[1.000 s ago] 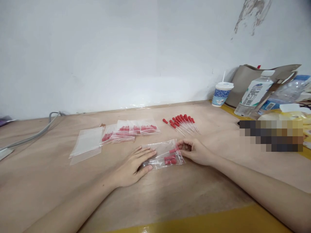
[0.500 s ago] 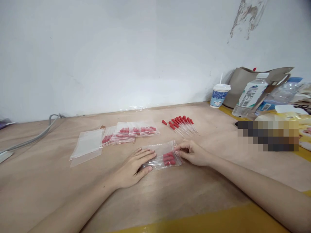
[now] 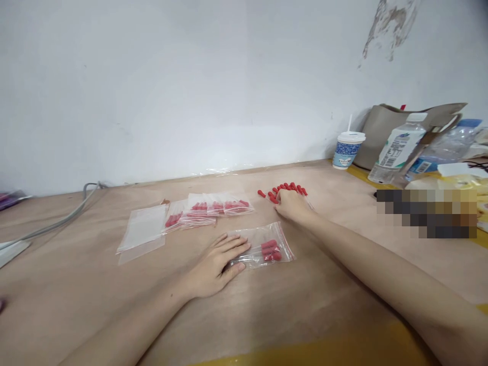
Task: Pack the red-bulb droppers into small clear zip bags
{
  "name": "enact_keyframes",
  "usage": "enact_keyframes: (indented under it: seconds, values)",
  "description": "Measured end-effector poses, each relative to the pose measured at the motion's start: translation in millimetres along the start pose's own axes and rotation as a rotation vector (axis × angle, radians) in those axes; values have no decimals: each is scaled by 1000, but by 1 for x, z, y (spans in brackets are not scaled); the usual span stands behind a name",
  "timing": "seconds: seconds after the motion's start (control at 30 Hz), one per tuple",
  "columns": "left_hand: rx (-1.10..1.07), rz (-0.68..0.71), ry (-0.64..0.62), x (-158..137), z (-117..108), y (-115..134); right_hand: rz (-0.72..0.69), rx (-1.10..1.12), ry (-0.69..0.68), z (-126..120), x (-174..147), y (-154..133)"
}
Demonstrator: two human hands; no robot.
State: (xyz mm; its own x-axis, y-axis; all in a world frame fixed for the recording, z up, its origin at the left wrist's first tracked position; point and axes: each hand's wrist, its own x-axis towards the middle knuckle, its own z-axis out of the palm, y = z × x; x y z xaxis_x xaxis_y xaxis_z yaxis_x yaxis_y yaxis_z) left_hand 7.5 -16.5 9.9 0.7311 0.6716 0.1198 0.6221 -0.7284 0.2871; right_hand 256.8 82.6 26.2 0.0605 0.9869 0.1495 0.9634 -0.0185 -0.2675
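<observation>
My left hand (image 3: 223, 264) lies flat with fingers spread on the lower end of a clear zip bag (image 3: 253, 236). Inside this bag are a few droppers with red rubber bulbs (image 3: 271, 250), their thin clear stems running under my fingers. My right hand (image 3: 292, 206) is at the loose pile of red-bulbed droppers (image 3: 293, 186), over their stems. Its fingers point down and are largely hidden behind the back of the hand, so I cannot make out whether it grips a dropper. One dropper (image 3: 261, 193) lies slightly apart, left of the pile.
Filled zip bags (image 3: 217, 206) overlap behind my left hand, beside a stack of flat bags (image 3: 143, 229). A grey cable (image 3: 76, 208) runs along the left. At the right stand a paper cup (image 3: 347, 151), a plastic bottle (image 3: 398, 147) and a grey bag (image 3: 375, 132).
My right hand has left the zip bag's open end and moved back to the loose droppers. My left hand stays flat on the bag. The whole view has shifted slightly.
</observation>
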Motion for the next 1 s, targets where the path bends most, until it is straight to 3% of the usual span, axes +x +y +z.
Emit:
enact_keyframes:
  seconds: [0.33,0.57,0.73,1.0]
  values:
    - [4,3,-11,1,1,-1,72,34,-74,-8,-1,-3]
    - [22,14,-13,1,0,-2,7,591,93,-4,-30,41]
    - [-6,28,13,1,2,-2,80,1205,197,7,-58,50]
    - [-2,4,15,1,0,1,101,1479,55,15,-78,29]
